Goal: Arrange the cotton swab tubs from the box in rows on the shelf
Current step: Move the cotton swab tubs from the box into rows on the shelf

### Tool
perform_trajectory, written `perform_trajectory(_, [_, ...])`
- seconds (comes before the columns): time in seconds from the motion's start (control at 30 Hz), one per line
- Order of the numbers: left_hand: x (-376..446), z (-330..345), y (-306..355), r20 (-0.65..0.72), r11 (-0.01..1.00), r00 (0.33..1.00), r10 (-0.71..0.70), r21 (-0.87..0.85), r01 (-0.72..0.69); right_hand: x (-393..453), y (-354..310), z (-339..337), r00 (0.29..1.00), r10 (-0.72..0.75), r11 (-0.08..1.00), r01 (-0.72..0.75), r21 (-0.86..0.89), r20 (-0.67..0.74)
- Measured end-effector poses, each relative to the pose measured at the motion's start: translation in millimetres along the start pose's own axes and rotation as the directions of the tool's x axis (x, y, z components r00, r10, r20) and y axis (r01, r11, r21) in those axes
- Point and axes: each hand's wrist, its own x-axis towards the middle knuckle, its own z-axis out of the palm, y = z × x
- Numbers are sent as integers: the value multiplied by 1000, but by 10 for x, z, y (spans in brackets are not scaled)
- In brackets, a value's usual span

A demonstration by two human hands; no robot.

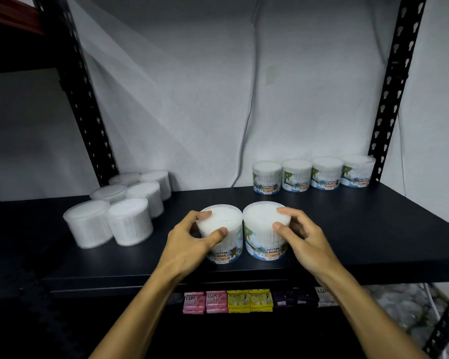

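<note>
Two cotton swab tubs sit side by side near the front edge of the black shelf (347, 229), touching or almost touching, both upright. Head view only. Left hand (192, 244) grips the left tub (222, 229): thumb curled over the near side, fingers wrapped round the far left rim. Right hand (306, 239) grips the right tub (265, 229): thumb on the near right side, index finger on the lid top, other fingers curled behind the right wall. Both tubs show a "COTTON BUDS" label facing the camera, low on the wall; clear lids, white swabs packed inside. Cannot tell whether either tub is lifted off the shelf.

Far right, against the back wall: four labelled tubs in a row (313, 174), upright, just beside one another, labels facing front, the rightmost near the right black upright (394, 81).

Far left: a cluster of six plain tubs (119, 208) in two columns, no labels showing, the nearest ones tilted slightly. They stand beside the left black upright (86, 99).

White wall (192, 99) behind the shelf, with a thin cable (249, 112) hanging down it to shelf level.

Lower shelf, below the front edge: pink soap packs (205, 303), yellow packs (249, 300), dark purple packs (293, 297), partly hidden by the right forearm. Clear plastic-wrapped goods (399, 307) lower right, too blurred to identify.
</note>
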Motion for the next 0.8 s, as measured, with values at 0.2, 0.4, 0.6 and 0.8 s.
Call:
perform_trajectory(0.2, [47,-17,-44,50,999,999,10,-37,-8,45,-42,-61,999,12,1000,-13,10,39])
perform_trajectory(0.4, [57,-27,-48,79,999,997,20,-49,-16,43,-63,-74,998,19,1000,-19,-11,55])
perform_trajectory(0.6, [46,-55,-51,107,997,993,50,-60,-44,28,-111,-94,995,23,999,-19,-33,100])
perform_trajectory(0.8, [-35,-134,-142,72,988,986,149,17,-151,-143,-73,-94,997,-39,979,51,-196,63])
